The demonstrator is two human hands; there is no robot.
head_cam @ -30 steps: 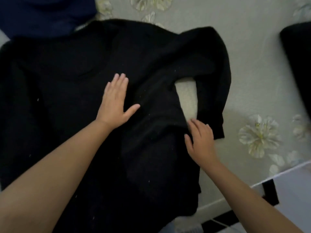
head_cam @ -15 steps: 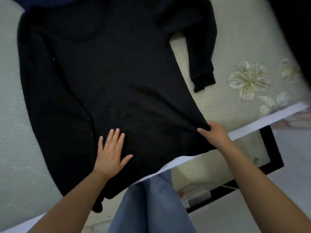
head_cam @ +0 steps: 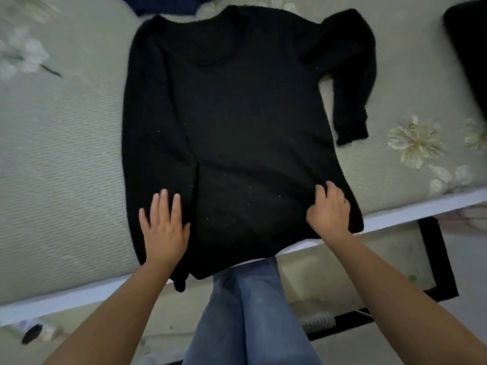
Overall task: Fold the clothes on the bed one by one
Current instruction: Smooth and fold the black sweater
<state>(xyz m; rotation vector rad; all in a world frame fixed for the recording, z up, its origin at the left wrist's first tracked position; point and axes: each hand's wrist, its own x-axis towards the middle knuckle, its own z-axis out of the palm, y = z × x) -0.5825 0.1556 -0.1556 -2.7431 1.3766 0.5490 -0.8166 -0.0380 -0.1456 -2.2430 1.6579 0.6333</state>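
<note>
Since half a second back: the left hand [head_cam: 164, 227] has slid from the sweater's body out toward its left edge, near the hem. The right hand [head_cam: 329, 209] has come in from the hem corner onto the cloth and now bunches it. The view has pulled back; collar and both shoulders now show.

Black sweater [head_cam: 237, 114] lies flat, front up, on the bed [head_cam: 66, 154], collar at the far side, hem at the near edge. Hem and one cuff hang just over the white bed rail [head_cam: 79, 293].

Grip: left hand flat, fingers straight and together, pressing the cloth down, holding nothing. Right hand with fingers curled, pinching a fold of sweater cloth near the right hem.

Count: one sweater spread out. Two sleeves; the left one lies straight along the body, the right one [head_cam: 350, 101] bends at the shoulder and runs down beside the body, cuff clear of it. One dark blue garment [head_cam: 163, 3] past the collar, partly out of view. One more black item [head_cam: 469, 61] at the far right edge, too cropped to identify.

Room: bare bedspread to the left of the sweater, wide. To the right, bedspread with printed flowers [head_cam: 413, 140] between sleeve and black item. The person's blue jeans [head_cam: 250, 312] stand against the near rail.
</note>
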